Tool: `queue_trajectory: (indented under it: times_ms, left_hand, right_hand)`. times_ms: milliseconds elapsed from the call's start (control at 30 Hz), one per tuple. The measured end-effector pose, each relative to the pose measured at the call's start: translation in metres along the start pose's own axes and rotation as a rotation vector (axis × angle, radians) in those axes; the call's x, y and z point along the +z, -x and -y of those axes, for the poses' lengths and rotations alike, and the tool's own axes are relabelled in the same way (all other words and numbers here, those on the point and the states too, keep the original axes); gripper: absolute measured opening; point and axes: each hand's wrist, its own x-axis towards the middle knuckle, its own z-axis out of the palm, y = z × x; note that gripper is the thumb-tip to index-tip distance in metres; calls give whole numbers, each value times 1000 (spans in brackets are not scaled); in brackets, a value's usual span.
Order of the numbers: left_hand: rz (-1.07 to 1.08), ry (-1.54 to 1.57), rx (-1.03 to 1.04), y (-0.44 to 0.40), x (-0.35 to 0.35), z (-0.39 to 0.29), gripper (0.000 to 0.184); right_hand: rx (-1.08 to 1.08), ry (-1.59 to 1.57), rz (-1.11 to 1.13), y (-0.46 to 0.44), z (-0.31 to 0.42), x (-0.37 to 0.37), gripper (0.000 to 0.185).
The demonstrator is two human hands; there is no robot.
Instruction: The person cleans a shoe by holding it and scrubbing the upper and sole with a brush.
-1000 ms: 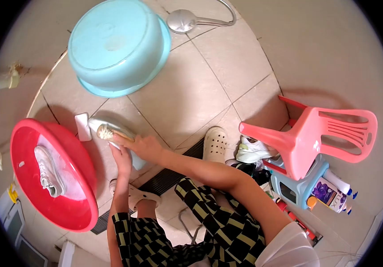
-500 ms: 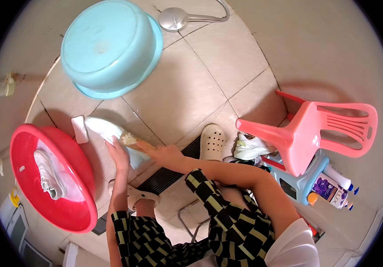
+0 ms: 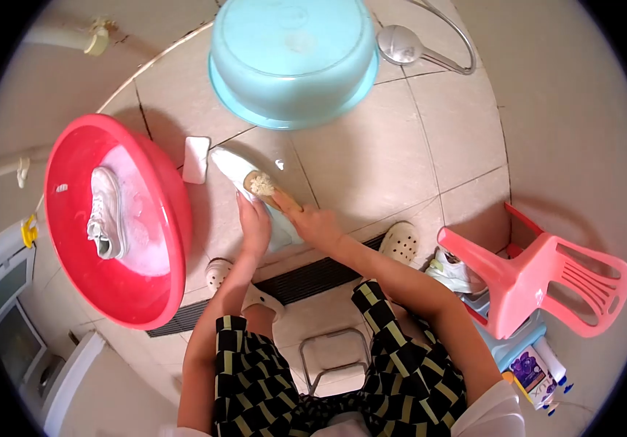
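A white shoe (image 3: pixel 232 164) lies on the tiled floor, its toe pointing up and left. My left hand (image 3: pixel 255 224) has its fingers against the shoe's near side, closed around it. With my right hand (image 3: pixel 315 226) I grip the handle of a wooden brush (image 3: pixel 261 185), whose pale bristles face up over the shoe. A white bar-shaped block (image 3: pixel 196 159) rests on the floor just left of the toe. Another white shoe (image 3: pixel 107 211) sits in soapy water inside the red basin (image 3: pixel 175 247).
An upturned light-blue basin (image 3: pixel 295 87) and a shower head (image 3: pixel 401 45) are at the top. At the right stand a pink chair (image 3: pixel 517 291), a blue stool (image 3: pixel 514 342), bottles (image 3: pixel 534 375) and another white shoe (image 3: pixel 453 272). A dark drain grate (image 3: pixel 306 282) crosses the floor near my feet.
The view has turned, so the basins and floor items sit farther right. The brush has moved along the shoe from its toe end toward its middle, held in my right hand.
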Motion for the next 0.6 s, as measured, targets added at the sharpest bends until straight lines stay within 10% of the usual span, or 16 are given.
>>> queue_trajectory:
  times_ms: [600]
  left_hand:
    - [-22,247,-153,4,0,0,43]
  right_hand:
    - [-112,37,68,-91,47,-14,68]
